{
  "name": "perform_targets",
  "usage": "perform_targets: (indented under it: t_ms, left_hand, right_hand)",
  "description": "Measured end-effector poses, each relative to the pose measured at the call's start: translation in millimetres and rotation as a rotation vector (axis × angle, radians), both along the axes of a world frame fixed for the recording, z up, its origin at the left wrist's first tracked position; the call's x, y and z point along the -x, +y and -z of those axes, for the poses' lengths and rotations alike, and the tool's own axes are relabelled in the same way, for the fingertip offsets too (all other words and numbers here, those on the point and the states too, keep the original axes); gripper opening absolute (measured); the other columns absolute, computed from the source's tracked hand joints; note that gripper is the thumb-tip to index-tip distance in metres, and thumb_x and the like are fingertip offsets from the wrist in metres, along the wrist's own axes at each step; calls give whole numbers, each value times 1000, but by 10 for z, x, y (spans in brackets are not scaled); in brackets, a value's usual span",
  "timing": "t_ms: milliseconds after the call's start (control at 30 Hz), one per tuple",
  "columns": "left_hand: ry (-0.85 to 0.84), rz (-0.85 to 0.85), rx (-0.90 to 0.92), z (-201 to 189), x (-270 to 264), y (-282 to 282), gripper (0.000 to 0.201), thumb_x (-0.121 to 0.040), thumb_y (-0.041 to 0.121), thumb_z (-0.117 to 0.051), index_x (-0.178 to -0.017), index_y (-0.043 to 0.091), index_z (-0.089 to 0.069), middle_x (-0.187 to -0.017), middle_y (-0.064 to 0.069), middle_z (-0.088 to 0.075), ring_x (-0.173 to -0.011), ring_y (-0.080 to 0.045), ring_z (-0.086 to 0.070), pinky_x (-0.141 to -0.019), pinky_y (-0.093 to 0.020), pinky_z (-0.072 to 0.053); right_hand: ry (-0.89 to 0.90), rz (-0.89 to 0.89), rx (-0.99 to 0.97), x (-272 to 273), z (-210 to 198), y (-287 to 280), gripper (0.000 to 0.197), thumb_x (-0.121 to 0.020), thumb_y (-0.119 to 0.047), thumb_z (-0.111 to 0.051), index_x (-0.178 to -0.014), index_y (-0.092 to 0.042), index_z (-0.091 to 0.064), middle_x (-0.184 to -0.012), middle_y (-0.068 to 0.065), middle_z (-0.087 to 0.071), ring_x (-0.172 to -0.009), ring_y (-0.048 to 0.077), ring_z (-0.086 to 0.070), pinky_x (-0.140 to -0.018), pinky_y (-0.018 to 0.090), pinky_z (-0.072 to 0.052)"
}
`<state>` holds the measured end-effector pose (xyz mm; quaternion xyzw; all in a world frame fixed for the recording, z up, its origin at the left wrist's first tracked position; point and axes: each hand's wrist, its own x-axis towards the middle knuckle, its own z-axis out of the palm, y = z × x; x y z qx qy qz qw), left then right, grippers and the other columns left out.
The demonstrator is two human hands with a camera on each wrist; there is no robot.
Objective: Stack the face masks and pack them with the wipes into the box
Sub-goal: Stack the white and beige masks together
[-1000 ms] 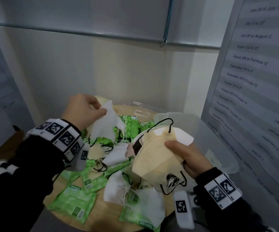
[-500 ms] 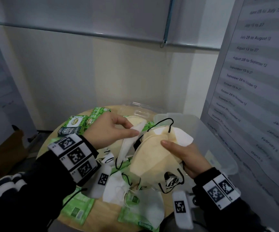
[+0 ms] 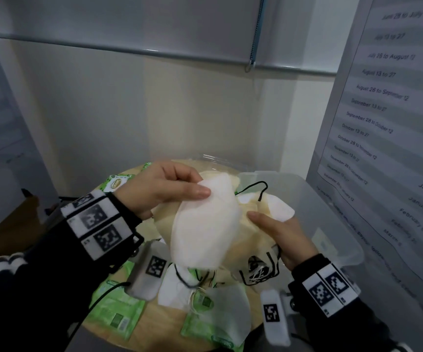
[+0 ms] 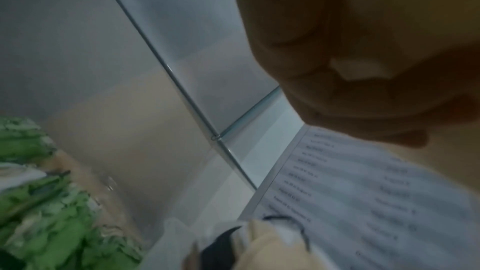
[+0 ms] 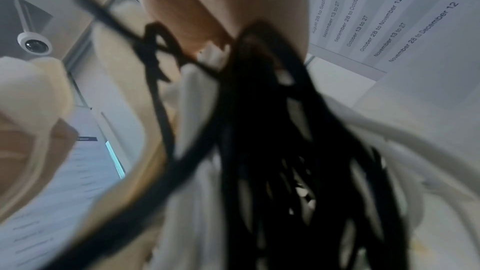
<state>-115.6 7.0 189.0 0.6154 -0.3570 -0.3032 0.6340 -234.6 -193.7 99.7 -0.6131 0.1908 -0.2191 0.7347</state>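
White mask [image 3: 205, 224] pinched overhead, black ear loops [image 5: 285, 130] only wrist-side

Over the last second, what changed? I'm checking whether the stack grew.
The left hand carried the white mask rightward from above the table and laid it over the beige mask stack, which it now covers; its fingers still pinch the mask's top edge. The right hand kept holding the stack. Wipe packets and clear box stayed put.

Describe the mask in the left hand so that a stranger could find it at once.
Above the round wooden table, two hands meet beside the clear box. The left hand pinches a white mask onto the right hand's stack; it is the top one, covering beige masks.
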Motion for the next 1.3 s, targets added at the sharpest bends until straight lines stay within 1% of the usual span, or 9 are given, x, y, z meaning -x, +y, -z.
perform_targets:
  t_ms: [167, 467, 600, 733, 867, 967, 1067, 1167, 1300]
  left_hand:
    - [-572, -214, -318, 251, 25, -224, 13, -71, 18, -80, -69, 13, -69, -70, 2, -66, -66, -1, -56, -66, -8, -40]
    - [-795, -365, -231, 441, 69, -386, 8, -73, 17, -77, -70, 12, -70, -67, 17, -57, -67, 2, -53, -69, -5, -35]
    - [-853, -373, -224, 447, 74, -411, 9, -75, 19, -76, -75, 11, -71, -72, 15, -57, -75, -8, -55, -69, -9, -35]
    - [-821, -525, -117, 295, -6, -309, 16, -76, 32, -76, -82, 18, -70, -84, 9, -64, -83, -5, -58, -75, -1, -34]
    - [-797, -622, 133, -82, -7, -102, 8, -78, 33, -68, -81, 26, -68, -80, 13, -66, -81, 4, -59, -80, -9, -40]
    - [-403, -382, 288, -285, 82, -15, 10, -72, 20, -70, -82, 21, -67, -71, 12, -66, -65, -1, -59, -65, -15, -48]
    - [-40, -16, 185, -159, 153, -89, 32, -70, 7, -64, -101, 16, -61, -81, 3, -68, -62, -9, -63, -53, -20, -53]
    - [79, 104, 13, 132, 214, -195, 47, -69, 8, -65, -114, 19, -57, -95, -8, -69, -72, -17, -66, -59, -26, -56]
    - [105, 100, -43, 349, 281, -251, 30, -73, 11, -69, -102, 15, -65, -86, -4, -71, -68, -15, -66, -58, -24, -54]
  right_hand:
    - [-44, -126, -72, -17, -31, 89, 42, -75, -6, -70, -116, -6, -62, -110, 18, -68, -103, 37, -65, -88, 50, -53]
    - [-92, -175, -80, -37, -65, 194, 31, -81, -25, -60, -108, -9, -65, -100, 8, -73, -91, 20, -69, -74, 29, -57]
    - [-83, -194, -60, -9, -48, 183, 30, -81, -7, -64, -110, -7, -63, -104, 11, -72, -92, 22, -69, -72, 30, -56]
    - [-55, -161, -57, 15, -2, 115, 27, -80, 3, -64, -104, -10, -66, -101, 12, -73, -89, 24, -70, -69, 33, -57]
    - [-21, -82, -53, 1, 55, 42, 29, -79, -1, -67, -107, -10, -66, -104, 13, -72, -93, 28, -69, -75, 38, -58]
    - [-32, -58, -57, -12, 43, 44, 26, -79, 2, -66, -102, -10, -67, -98, 12, -73, -88, 26, -70, -71, 35, -58]
    - [-59, -88, -48, -21, 4, 88, 24, -81, 5, -63, -98, -10, -66, -88, 7, -74, -78, 19, -71, -60, 28, -56]
    - [-74, -115, -40, -22, -27, 126, 28, -82, 6, -60, -102, -13, -64, -88, 1, -75, -77, 15, -71, -59, 27, -56]
    - [-100, -143, -19, -9, -57, 145, 28, -78, 3, -63, -100, -14, -65, -90, 3, -75, -81, 17, -70, -60, 29, -56]
